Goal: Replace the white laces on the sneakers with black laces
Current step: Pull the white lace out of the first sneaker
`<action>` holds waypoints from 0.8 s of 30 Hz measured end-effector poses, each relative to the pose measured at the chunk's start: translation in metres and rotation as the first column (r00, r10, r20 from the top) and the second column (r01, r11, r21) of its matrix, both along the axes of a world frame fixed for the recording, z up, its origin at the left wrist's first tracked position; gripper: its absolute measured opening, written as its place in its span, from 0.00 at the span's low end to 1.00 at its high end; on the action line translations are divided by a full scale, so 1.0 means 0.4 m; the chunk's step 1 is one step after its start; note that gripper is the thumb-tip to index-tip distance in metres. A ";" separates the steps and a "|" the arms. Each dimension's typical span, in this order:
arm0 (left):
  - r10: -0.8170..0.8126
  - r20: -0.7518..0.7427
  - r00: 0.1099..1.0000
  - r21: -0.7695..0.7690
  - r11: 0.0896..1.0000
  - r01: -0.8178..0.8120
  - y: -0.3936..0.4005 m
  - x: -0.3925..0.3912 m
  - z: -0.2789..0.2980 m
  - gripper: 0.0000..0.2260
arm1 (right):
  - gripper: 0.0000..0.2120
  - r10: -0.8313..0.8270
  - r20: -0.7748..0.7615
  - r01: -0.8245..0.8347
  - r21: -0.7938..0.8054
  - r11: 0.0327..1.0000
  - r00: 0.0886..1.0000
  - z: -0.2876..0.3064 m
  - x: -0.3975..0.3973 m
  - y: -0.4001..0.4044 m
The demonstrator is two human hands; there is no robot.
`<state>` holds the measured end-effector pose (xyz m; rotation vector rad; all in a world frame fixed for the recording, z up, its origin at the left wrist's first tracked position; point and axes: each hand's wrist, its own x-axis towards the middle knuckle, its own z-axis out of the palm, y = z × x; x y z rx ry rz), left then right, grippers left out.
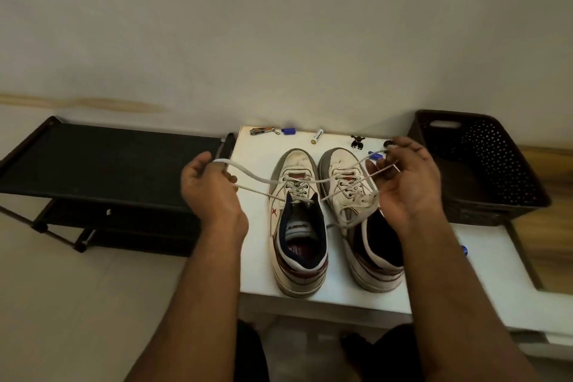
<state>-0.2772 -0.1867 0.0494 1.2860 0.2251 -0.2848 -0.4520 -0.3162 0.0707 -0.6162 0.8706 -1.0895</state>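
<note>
One end of a white lace [248,175] is held in the curled left hand [207,186]. Two sneakers [299,226] are set side by side on the white table [254,273]. The other end is pinched in the right hand's [403,183] grip.

Two sneakers [335,220] fill the middle of the white table [257,257], toes toward the far edge. White laces [257,178] stretched taut left and right bar the way over the toes. Bare strip along the left edge, wider bare patch near the right front corner. Far edge cluttered: nail clipper [262,131], battery [317,136], blue caps [288,131]. Dark basket [477,164] blocks the far right corner, black rack [108,161] flanks the left edge.
</note>
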 end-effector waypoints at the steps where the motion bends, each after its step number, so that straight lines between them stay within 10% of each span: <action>1: 0.032 -0.025 0.999 -0.021 0.999 -0.033 0.010 0.012 0.001 0.14 | 0.10 -0.038 -0.037 0.038 0.018 0.999 0.999 -0.002 -0.013 -0.011; 7: 0.208 -0.222 0.953 0.034 0.978 -0.206 0.083 0.057 -0.018 0.20 | 0.13 -0.244 -0.422 0.211 -0.124 0.970 0.873 -0.029 -0.079 -0.039; 10: 0.089 -0.240 0.967 0.274 0.961 -0.020 0.113 0.001 -0.008 0.33 | 0.26 -0.338 -0.889 -0.100 -0.384 0.918 0.310 -0.016 -0.101 -0.009; 11: 0.031 -0.135 0.990 0.323 0.946 0.014 0.113 -0.026 0.000 0.33 | 0.26 -0.377 -0.890 -0.170 -0.426 0.889 0.256 -0.008 -0.095 0.010; 14: -0.331 0.240 0.913 0.558 0.816 0.149 0.074 -0.107 0.027 0.25 | 0.14 -0.193 -0.878 -0.380 -0.376 0.845 0.439 -0.006 -0.031 0.076; 19: -0.658 0.222 0.720 0.899 0.424 0.110 0.039 -0.154 0.021 0.22 | 0.20 0.111 -0.986 -0.766 -0.025 0.643 0.126 -0.060 0.056 0.153; 24: -0.857 0.064 0.511 0.954 0.204 0.222 0.004 -0.134 0.003 0.18 | 0.11 0.137 -0.985 -0.775 0.003 0.632 0.108 -0.076 0.076 0.126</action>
